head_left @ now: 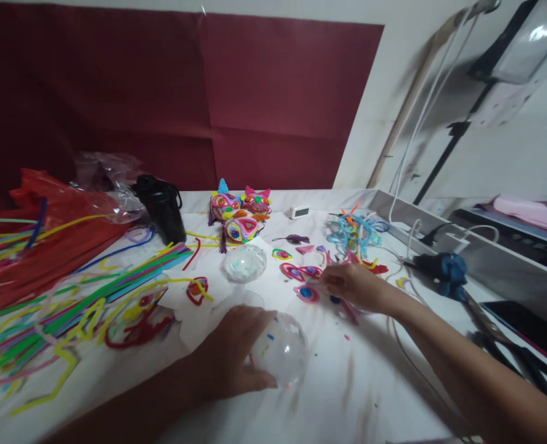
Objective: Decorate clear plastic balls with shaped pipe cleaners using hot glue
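Because the clear round shell was smooth-looking and curved, a slack grip could have let it slip or roll across the counter. At the lower centre of the frame, the left hand grasped its left side between thumb and fingers, leaving the right side unsupported. Near the centre, the right hand reached in among the eye-shaped coils with fingertips drawn close; whether its grip held a piece could not be told. These small pieces lay so near one another that a brushing finger might have shifted or bent one.

A white cable ran close to the right forearm and could have snagged it. Scissors lay at the lower right, also near that arm. Loose pipe cleaners crowded the left, while a clear dish and decorated animal heads stood beyond the shell, limiting forward movement.
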Demonstrator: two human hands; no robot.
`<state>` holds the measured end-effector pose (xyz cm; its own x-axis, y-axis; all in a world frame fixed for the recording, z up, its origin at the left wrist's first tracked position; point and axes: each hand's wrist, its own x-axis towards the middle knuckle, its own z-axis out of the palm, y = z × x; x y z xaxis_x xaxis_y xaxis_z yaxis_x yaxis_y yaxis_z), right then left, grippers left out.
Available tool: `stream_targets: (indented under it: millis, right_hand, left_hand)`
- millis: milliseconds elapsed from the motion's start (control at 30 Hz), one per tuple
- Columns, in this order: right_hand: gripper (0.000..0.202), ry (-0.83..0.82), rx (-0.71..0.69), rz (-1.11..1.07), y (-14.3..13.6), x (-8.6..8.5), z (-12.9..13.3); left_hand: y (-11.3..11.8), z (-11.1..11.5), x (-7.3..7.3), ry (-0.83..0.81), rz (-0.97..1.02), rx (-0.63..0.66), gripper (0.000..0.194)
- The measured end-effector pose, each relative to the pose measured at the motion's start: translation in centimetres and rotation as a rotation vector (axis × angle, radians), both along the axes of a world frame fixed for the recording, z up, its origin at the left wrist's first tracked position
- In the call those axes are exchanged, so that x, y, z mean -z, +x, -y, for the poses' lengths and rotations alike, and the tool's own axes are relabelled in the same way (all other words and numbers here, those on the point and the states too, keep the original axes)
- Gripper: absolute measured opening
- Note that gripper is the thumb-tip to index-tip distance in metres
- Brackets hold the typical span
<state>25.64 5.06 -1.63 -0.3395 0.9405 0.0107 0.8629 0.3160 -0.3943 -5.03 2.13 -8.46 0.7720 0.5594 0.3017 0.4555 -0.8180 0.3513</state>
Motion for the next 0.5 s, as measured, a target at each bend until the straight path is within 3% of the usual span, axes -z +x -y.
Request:
stream_targets:
  millis: [267,500]
  right_hand:
    - [0.020,-0.109,0.114,0.207,-0.1,0.4,2.4]
    - [0.026,0.053,0.069,0.165,2.8,1.6,2.1]
  left_hand:
    - [-0.6,-0.6,2.2,0.065,0.030,0.005,0.104]
    - [-0.5,-0.4,1.7,0.058,0.020,0.018,0.097]
